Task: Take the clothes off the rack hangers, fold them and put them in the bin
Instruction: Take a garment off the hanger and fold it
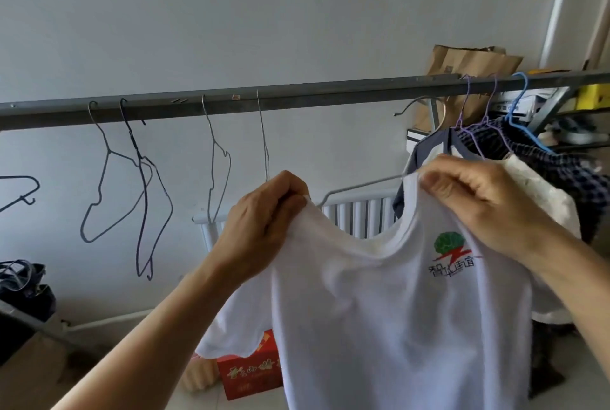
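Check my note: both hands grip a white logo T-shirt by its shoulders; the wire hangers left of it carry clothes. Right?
No: the head view shows those thin wire hangers bare; left hand and right hand do grip the white logo T-shirt by the shoulders.

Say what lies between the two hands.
Head view: the bare wire of the hanger and the sagging neckline of the shirt, between left hand and right hand.
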The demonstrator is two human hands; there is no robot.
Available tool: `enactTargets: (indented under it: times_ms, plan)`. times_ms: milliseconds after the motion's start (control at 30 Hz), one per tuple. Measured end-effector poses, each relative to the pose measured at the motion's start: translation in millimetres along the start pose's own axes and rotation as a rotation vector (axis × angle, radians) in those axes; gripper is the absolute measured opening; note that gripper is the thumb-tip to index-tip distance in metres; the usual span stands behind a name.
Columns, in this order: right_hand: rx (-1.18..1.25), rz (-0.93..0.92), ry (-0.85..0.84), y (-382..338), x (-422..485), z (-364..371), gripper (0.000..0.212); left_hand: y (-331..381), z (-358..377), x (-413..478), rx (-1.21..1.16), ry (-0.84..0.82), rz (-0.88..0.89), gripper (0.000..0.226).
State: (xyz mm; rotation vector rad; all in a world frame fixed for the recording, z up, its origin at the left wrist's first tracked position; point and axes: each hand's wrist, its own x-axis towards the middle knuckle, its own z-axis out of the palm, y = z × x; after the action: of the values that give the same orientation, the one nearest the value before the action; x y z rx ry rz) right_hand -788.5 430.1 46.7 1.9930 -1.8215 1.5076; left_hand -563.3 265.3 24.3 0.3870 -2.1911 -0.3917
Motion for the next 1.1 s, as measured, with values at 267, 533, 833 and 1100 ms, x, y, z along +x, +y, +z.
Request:
enactTargets:
  times_ms: [267,533,833,1100]
  plan:
    - [0.125,0.049,0.001,-3,-4,29,0.056,-4,6,-11,-0.081,0.073,-0.007,0.012]
    - [0.176,0.139,0.243,13,-17,15,0.046,-23,4,-29,-0.106,0.198,-0.216,0.014]
    - [0.769,0.409,0.484,31,-7,27,0.025,-17,11,-23,0.074,0.019,-0.141,0.013]
    - [0.416,0.224,0.777,21,23,49,0.024,-19,13,-16,0.226,-0.061,-0.138,0.011]
